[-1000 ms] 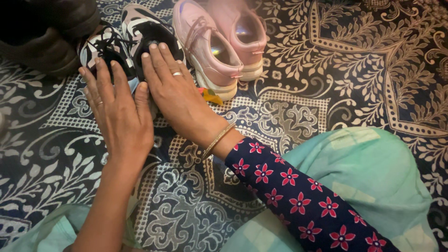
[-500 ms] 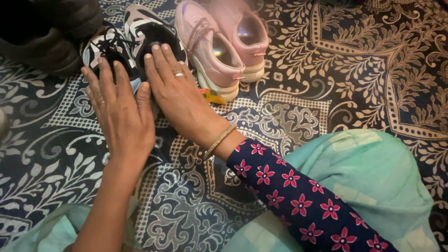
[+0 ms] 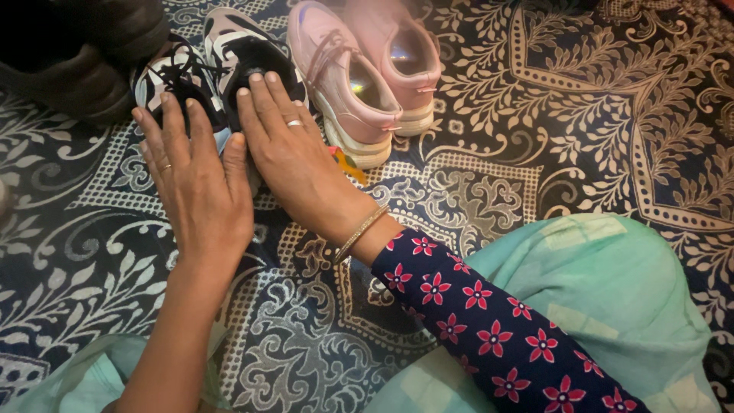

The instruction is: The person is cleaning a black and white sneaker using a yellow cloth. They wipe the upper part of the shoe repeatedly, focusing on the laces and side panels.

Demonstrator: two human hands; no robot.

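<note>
Two black-and-white sneakers stand side by side on the patterned carpet, heels toward me: one on the left (image 3: 174, 75) and one on the right (image 3: 238, 44). My left hand (image 3: 200, 191) lies flat with fingers spread against the heel of the left sneaker. In the same flat way, my right hand (image 3: 294, 164), with a ring and a gold bangle, rests on the heel of the right sneaker. Neither hand grips anything. The heels are hidden under my fingers.
A pair of pink sneakers (image 3: 348, 73) stands right of the black-and-white pair. Dark shoes (image 3: 69, 53) sit at the top left. A small yellow-orange scrap (image 3: 350, 167) lies by my right hand. My teal-clad knee (image 3: 612, 283) fills the lower right of the blue patterned carpet (image 3: 535, 115).
None of note: both hands stay flat on the sneakers' heels, with only a slight shift of the view.
</note>
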